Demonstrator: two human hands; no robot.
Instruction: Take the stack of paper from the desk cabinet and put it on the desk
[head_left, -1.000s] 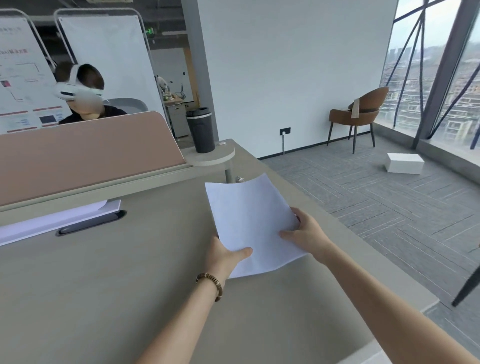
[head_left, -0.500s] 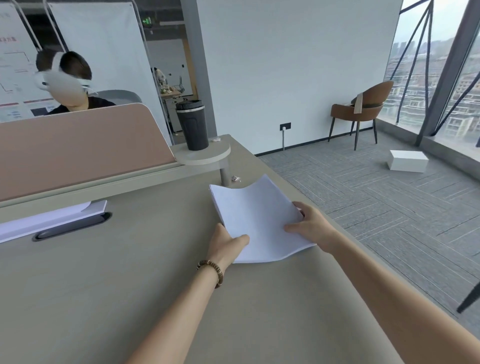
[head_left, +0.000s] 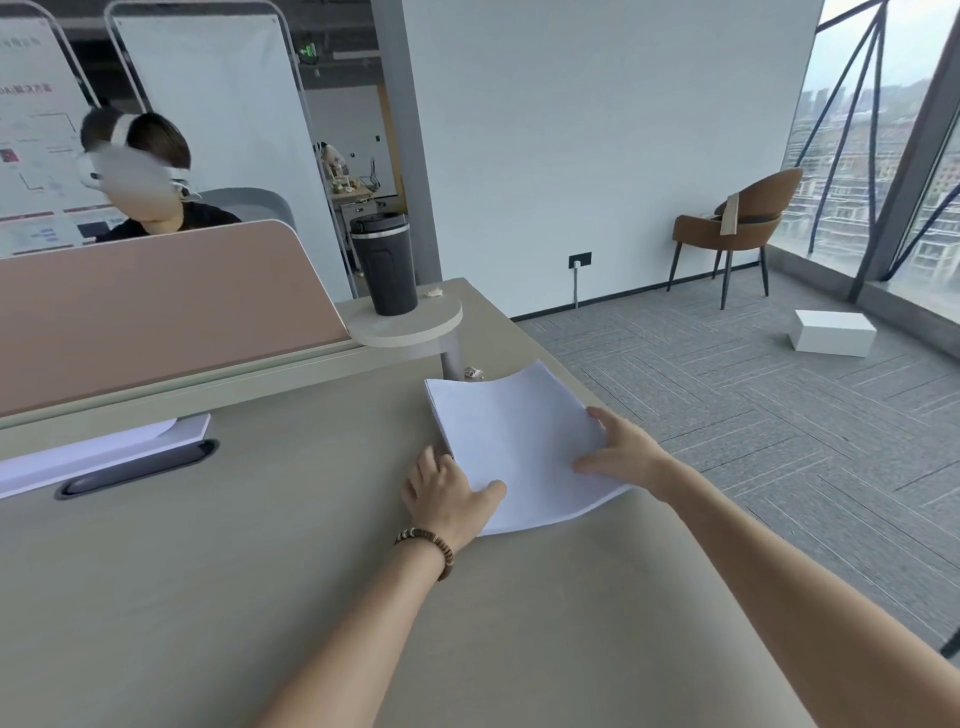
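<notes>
A white stack of paper (head_left: 514, 436) lies on the beige desk (head_left: 260, 597) near its right edge, its near corner slightly curled. My left hand (head_left: 447, 493), with a bead bracelet on the wrist, holds the stack's near-left edge, thumb on top. My right hand (head_left: 623, 452) rests on the stack's right edge with its fingers on the top sheet. The desk cabinet is out of view.
A pink divider panel (head_left: 156, 306) runs along the desk's far side, with a person seated behind it. A dark tumbler (head_left: 384, 265) stands on a round shelf. More white paper (head_left: 98, 452) lies at the far left. Past the desk's right edge are carpet floor, a brown chair (head_left: 737, 223) and a white box (head_left: 831, 332).
The stack came down from a tilted, lifted pose onto the desk. Both hands lowered with it and now lie flatter on its edges.
</notes>
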